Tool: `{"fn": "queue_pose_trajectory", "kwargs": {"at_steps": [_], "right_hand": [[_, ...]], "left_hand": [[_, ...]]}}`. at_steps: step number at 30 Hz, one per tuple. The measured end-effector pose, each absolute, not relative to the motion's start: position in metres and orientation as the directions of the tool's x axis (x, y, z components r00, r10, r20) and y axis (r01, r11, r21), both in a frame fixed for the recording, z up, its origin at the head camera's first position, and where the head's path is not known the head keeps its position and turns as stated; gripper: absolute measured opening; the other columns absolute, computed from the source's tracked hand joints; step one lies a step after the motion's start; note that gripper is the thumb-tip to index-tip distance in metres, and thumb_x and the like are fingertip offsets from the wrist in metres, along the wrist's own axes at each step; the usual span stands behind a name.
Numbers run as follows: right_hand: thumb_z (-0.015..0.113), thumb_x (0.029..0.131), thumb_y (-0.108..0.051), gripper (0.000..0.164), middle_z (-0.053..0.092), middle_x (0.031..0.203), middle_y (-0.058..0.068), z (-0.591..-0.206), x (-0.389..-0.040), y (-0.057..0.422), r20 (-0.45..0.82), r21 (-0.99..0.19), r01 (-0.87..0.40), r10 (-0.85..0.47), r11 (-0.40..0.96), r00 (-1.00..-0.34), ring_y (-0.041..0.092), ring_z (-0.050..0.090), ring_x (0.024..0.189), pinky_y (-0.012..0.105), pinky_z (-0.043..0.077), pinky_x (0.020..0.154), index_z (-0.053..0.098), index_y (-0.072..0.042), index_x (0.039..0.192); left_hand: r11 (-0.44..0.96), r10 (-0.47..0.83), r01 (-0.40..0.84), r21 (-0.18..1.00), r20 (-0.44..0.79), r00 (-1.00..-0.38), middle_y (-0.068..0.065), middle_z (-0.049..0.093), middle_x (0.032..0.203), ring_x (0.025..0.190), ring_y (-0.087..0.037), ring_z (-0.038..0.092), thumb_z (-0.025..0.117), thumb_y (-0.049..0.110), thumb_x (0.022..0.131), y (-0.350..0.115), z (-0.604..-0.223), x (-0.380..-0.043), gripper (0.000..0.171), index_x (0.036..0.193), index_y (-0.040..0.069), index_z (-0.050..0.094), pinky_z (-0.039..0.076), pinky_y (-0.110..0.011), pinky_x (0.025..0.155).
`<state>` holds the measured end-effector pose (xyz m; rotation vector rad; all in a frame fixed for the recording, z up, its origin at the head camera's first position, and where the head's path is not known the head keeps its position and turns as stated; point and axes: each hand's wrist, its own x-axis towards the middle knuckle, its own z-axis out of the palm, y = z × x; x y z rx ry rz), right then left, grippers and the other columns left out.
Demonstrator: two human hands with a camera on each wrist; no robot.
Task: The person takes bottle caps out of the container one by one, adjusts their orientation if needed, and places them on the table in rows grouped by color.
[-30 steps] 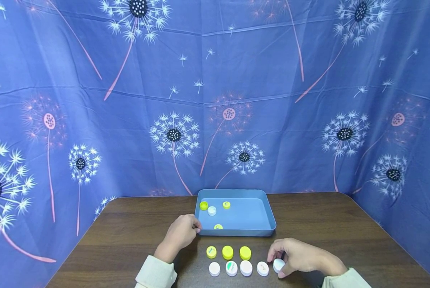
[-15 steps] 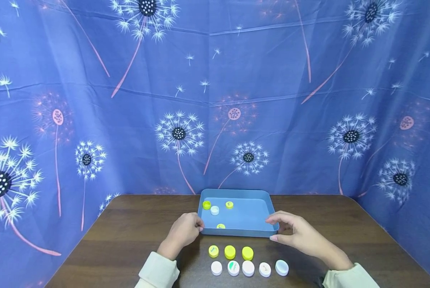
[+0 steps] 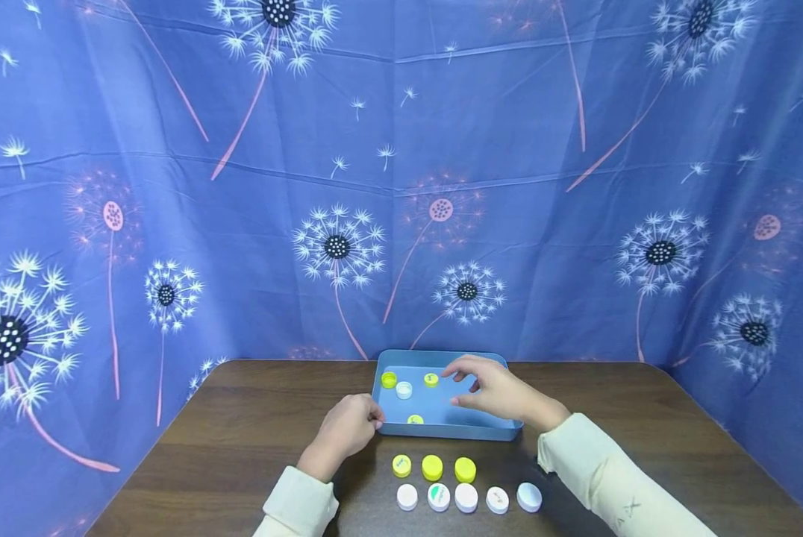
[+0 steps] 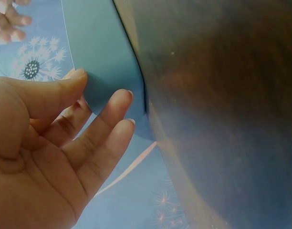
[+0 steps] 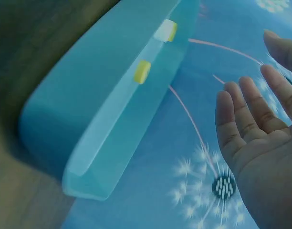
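The left hand (image 3: 349,426) pinches the rim of the blue tray (image 3: 442,431) at its near left corner, the thumb on the edge. The right hand (image 3: 492,389) hangs above the tray, fingers bent, thumb apart, holding nothing. Inside the tray lie a marked yellow cap (image 3: 431,380), nearest that hand, a white cap (image 3: 404,390) and a hollow yellow cap (image 3: 389,380) further left, and a front yellow cap (image 3: 416,420) partly hidden by the near wall. Three yellow caps (image 3: 431,468) and five mainly white caps (image 3: 466,498) stand in two rows on the table (image 3: 240,447). Assessment: reaching for the marked cap appears best done from above, thumb and fingertips spanning its edge, with the left hand steadying the tray against sliding.
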<state>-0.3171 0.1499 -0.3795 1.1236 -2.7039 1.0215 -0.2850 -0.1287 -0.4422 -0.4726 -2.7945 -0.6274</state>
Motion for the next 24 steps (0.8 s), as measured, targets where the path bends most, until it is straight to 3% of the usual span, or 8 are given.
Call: {"fn": "queue_pose_trajectory", "kwargs": {"at_steps": [5, 11, 16, 24], "right_hand": [[0.072, 0.079, -0.020, 0.035, 0.058, 0.106, -0.009, -0.379, -0.331, 0.120, 0.208, -0.494, -0.680, -0.685, 0.542, -0.698, 0.013, 0.054, 0.095, 0.031, 0.049, 0.076, 0.061, -0.021, 0.112], [0.073, 0.076, -0.014, 0.038, 0.060, 0.110, -0.003, -0.397, -0.345, 0.095, 0.120, -0.521, -0.651, -0.709, 0.551, -0.695, 0.020, 0.056, 0.096, 0.027, 0.048, 0.075, 0.061, -0.016, 0.112], [0.075, 0.074, -0.012, 0.037, 0.062, 0.108, 0.004, -0.416, -0.354, 0.083, 0.093, -0.510, -0.681, -0.753, 0.526, -0.651, 0.023, 0.057, 0.091, 0.026, 0.047, 0.073, 0.063, -0.009, 0.109], [0.074, 0.074, -0.007, 0.029, 0.065, 0.096, 0.001, -0.432, -0.363, 0.077, 0.070, -0.475, -0.701, -0.771, 0.533, -0.633, 0.019, 0.059, 0.081, 0.023, 0.047, 0.068, 0.067, -0.008, 0.102]], "left_hand": [[0.862, 0.252, 0.349, 0.368, 0.287, -0.924, 0.014, 0.054, 0.073, 0.067, -0.004, 0.051, 0.068, 0.010, 0.078, -0.130, -0.441, -0.285, 0.010, 0.072, 0.018, 0.070, 0.044, -0.026, 0.059], [0.860, 0.262, 0.359, 0.363, 0.289, -0.921, 0.013, 0.055, 0.074, 0.069, -0.005, 0.052, 0.068, 0.011, 0.077, -0.131, -0.439, -0.286, 0.009, 0.073, 0.019, 0.070, 0.045, -0.027, 0.060], [0.857, 0.269, 0.369, 0.361, 0.297, -0.916, 0.014, 0.055, 0.074, 0.067, -0.005, 0.051, 0.068, 0.011, 0.077, -0.130, -0.440, -0.287, 0.010, 0.072, 0.019, 0.070, 0.045, -0.027, 0.059], [0.854, 0.253, 0.349, 0.385, 0.279, -0.926, 0.013, 0.055, 0.074, 0.067, -0.005, 0.050, 0.068, 0.012, 0.079, -0.130, -0.440, -0.287, 0.009, 0.072, 0.019, 0.070, 0.044, -0.027, 0.058]]}}
